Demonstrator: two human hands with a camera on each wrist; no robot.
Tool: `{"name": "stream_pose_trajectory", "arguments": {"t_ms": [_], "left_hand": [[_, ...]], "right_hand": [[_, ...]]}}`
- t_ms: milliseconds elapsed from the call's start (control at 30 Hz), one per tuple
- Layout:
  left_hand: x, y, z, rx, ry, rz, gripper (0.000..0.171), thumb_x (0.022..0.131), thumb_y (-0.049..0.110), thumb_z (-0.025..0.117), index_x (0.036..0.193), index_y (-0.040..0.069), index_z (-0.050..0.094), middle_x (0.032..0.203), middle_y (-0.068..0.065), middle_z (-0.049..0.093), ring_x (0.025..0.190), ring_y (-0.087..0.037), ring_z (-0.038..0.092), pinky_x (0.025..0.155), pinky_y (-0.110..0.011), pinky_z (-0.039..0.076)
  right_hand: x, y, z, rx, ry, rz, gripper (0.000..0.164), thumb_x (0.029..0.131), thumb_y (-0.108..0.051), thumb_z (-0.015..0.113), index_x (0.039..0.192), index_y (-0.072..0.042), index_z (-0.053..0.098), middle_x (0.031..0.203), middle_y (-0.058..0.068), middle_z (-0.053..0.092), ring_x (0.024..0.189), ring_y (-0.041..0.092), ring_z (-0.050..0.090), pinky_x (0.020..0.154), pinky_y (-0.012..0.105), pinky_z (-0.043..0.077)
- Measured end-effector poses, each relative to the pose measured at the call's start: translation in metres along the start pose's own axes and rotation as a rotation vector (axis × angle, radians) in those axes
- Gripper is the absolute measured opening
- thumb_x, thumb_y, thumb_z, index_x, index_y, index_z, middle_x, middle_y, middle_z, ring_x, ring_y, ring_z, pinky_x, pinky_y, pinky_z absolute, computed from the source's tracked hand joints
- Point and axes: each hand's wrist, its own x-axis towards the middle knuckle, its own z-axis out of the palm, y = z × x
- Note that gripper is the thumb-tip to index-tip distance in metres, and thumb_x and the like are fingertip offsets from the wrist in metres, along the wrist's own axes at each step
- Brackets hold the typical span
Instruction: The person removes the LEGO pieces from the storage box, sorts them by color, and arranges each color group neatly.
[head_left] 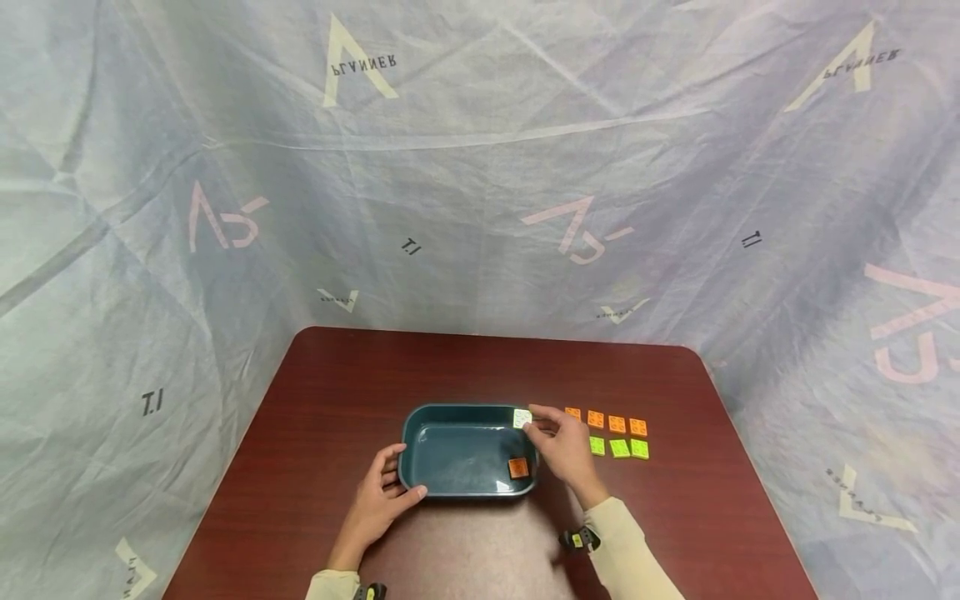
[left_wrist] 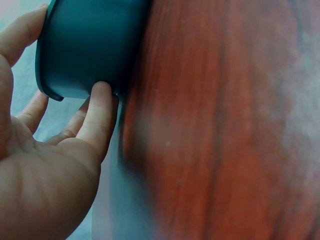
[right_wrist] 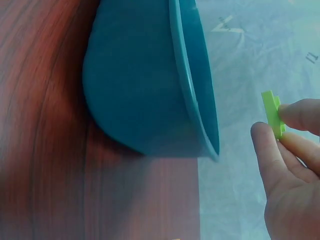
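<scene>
A deep teal rectangular tray [head_left: 465, 492] sits on the table. My left hand [head_left: 377, 504] grips its near-left corner, thumb at the front rim and fingers along the left end; the left wrist view shows fingertips against the tray's outer wall [left_wrist: 95, 45]. My right hand [head_left: 562, 442] pinches a lime green toy brick [right_wrist: 272, 115] between thumb and fingers. That brick [head_left: 522, 418] looks nearly white from the head, over the tray's far-right corner. Studs show on one face. Inside the tray, towards the right end, lies an orange brick [head_left: 518, 467].
Right of the tray, a row of orange bricks [head_left: 617, 424] lies behind a row of green bricks [head_left: 619, 448], partly hidden by my right hand. The dark red wooden table [head_left: 337, 367] has a grey-white printed sheet [head_left: 465, 208] hanging behind and at both sides.
</scene>
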Motion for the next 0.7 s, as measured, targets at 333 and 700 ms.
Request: {"name": "stream_pose_trajectory", "arguments": {"t_ms": [333,700], "left_hand": [[0.001,-0.001,-0.001,-0.005,-0.004,-0.002,0.083,0.085,0.021,0.092,0.155,0.022,0.048,0.140,-0.021,0.062,0.120,-0.031,0.068,0.089,-0.030,0.061],[0.001,-0.001,-0.001,-0.014,-0.010,-0.005,0.081,0.086,0.018,0.091,0.155,0.023,0.047,0.141,-0.021,0.062,0.120,-0.031,0.069,0.089,-0.031,0.061]], "right_hand": [[-0.002,0.011,-0.021,-0.064,0.001,0.040,0.037,0.092,-0.012,0.083,0.129,-0.011,0.077,0.115,0.010,0.079,0.102,0.025,0.077,0.082,0.037,0.065],[-0.004,0.026,-0.039,-0.087,0.002,0.024,0.037,0.093,-0.007,0.081,0.130,-0.007,0.075,0.122,0.013,0.078,0.106,0.030,0.077,0.087,0.041,0.064]]}}
